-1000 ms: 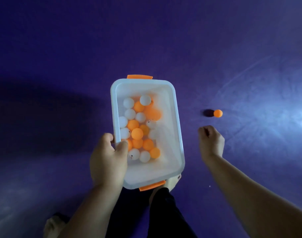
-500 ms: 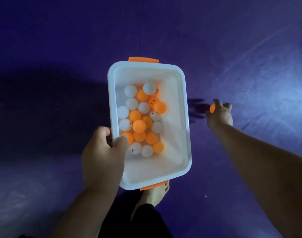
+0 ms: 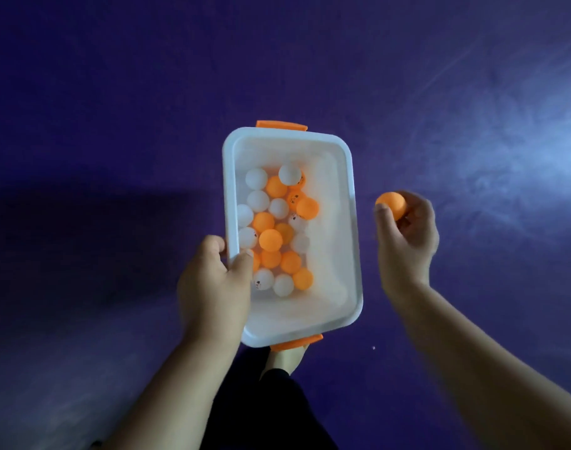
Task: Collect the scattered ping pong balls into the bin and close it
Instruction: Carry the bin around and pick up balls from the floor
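The left hand [image 3: 212,287] grips the long left rim of the bin [image 3: 354,222]. Its thumb [image 3: 243,259] hooks over the rim to the inside, while the other fingers curl round the outside, mostly hidden behind the wall. The bin hangs from this one hand above the floor.

The right hand [image 3: 404,241] is just to the right of the bin and not touching it. It holds a single orange ball [image 3: 391,204] between thumb and curled fingertips, at about the level of the bin's middle. The ball and fingers are a little blurred.

The bin is white, rectangular with rounded corners, and open at the top. An orange latch [image 3: 281,125] sits on its far short end and another orange latch [image 3: 297,342] on its near short end. Inside, a pile of white and orange balls [image 3: 271,238] is bunched against the left wall, two or three of them bearing small dark print. The right side of the bin's bottom is bare.

Directly under the near end of the bin a bare foot [image 3: 285,360] shows, with a dark trouser leg [image 3: 277,414] running down to the bottom edge. All around lies a purple floor [image 3: 115,92], creased like a mat, with a pale glare of light on the right and a broad dark shadow on the left.
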Motion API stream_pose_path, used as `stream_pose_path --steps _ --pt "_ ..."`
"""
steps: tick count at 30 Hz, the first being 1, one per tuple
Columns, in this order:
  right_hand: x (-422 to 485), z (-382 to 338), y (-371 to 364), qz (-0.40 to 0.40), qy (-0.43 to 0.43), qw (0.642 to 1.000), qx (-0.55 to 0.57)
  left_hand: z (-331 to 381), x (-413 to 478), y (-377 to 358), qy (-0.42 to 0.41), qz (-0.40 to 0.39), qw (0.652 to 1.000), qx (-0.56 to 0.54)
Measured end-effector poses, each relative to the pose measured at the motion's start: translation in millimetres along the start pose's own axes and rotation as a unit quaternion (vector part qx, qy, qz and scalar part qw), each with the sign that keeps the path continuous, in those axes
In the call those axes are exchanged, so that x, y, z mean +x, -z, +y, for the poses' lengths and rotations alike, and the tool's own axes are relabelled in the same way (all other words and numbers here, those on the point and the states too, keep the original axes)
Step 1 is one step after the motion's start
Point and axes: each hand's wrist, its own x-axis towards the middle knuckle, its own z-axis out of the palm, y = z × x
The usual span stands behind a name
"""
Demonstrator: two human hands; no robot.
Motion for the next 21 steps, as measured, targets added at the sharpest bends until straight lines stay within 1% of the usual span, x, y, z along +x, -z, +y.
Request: stream_pose_path --steps 3,4,5,7,8,11,14,17,21 --pt "-21.8 -44.3 34.6 -0.06 0.088 0.993 -0.042 45.0 -15.4 17.4 -0.027 -0.009 0.999 0.018" --pt "-27.1 -55.0 45.2 -0.061 0.111 0.989 -0.071 58.6 -22.4 24.7 -0.039 -0.01 0.999 0.02" --pt "-31.6 -65.1 56.7 -0.048 0.127 0.986 -0.098 71.7 -30.1 32.8 -0.051 -0.011 0.998 0.017" --pt "-37.8 -84.2 81.3 -0.006 0.132 0.982 -0.134 96.2 -45.3 48.7 -0.081 -0.012 0.997 0.012" --pt "-41.5 -94.3 94.1 0.006 0.124 0.981 -0.146 107.7 -53.6 57.8 -0.094 -0.014 0.995 0.014" --pt "-61.7 -125.8 132.6 0.0 0.089 0.984 -0.156 135.9 -84.0 86.6 -0.128 -0.014 0.991 0.022" --pt "-91.0 -152.9 164.8 -0.018 0.014 0.989 -0.144 155.9 -116.1 116.5 -0.161 -0.023 0.986 0.031" --pt "-127.0 -175.0 191.2 -0.013 -0.049 0.993 -0.111 169.2 -145.6 148.4 -0.192 -0.037 0.979 0.048" --pt "-186.9 -205.9 224.0 0.02 -0.074 0.992 -0.095 173.4 -186.2 195.1 -0.252 -0.069 0.963 0.064"
